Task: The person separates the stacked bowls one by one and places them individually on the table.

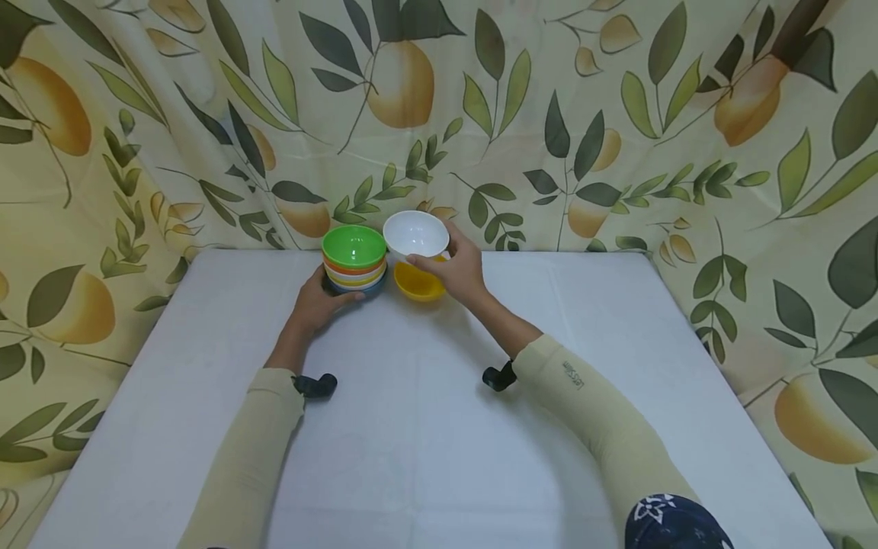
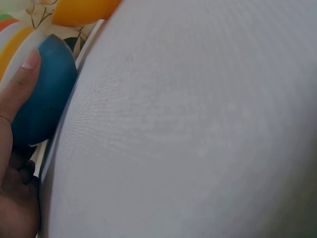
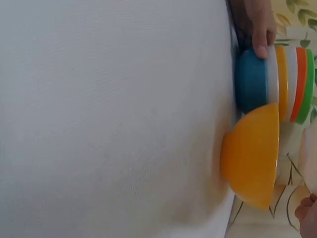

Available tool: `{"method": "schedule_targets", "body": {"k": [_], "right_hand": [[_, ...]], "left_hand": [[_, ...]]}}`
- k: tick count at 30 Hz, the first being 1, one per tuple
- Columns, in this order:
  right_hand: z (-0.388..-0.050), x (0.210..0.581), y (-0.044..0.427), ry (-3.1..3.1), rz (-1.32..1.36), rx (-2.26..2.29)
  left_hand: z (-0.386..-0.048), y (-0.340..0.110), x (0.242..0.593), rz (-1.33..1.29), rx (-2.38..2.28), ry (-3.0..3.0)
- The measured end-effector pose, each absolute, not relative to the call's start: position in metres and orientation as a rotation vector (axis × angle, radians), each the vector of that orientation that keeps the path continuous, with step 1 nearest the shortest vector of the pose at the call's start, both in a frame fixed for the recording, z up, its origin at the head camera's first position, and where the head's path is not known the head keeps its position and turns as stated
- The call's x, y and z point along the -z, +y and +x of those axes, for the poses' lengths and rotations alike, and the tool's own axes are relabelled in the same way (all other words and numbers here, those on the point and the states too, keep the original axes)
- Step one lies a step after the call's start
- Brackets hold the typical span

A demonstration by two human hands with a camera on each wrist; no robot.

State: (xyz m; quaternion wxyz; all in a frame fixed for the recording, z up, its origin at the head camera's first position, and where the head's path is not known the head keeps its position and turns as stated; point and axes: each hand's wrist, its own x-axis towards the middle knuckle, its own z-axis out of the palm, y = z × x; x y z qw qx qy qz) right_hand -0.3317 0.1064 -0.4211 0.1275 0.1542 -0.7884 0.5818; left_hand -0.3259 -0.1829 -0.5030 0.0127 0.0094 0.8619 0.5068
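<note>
A stack of nested bowls, green (image 1: pixel 354 245) on top and blue (image 2: pixel 52 89) at the bottom, stands near the table's back edge. My left hand (image 1: pixel 317 305) holds the stack low on its left side, thumb against the blue bowl. Orange, white and yellow bands show between them. Just right of the stack, my right hand (image 1: pixel 461 267) pinches a white bowl (image 1: pixel 415 235) by its right side, thumb in front. Below that white bowl a yellow-orange bowl (image 3: pixel 252 156) sits upright on the table, partly hidden from above by it.
The white-covered table (image 1: pixel 411 427) spreads out in front of the bowls. A curtain (image 1: pixel 549 114) printed with leaves and fruit hangs directly behind the table's back edge. Dark wrist-camera mounts (image 1: pixel 317 386) stick out inward from both sleeves.
</note>
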Motion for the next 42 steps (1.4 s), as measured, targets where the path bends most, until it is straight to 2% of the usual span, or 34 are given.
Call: {"method": "schedule_targets", "body": {"k": [42], "right_hand": [[-0.322, 0.44, 0.176, -2.295, 0.174, -1.589]], "left_hand": [[-0.326, -0.181, 0.501, 0.014, -1.587, 2.679]]}}
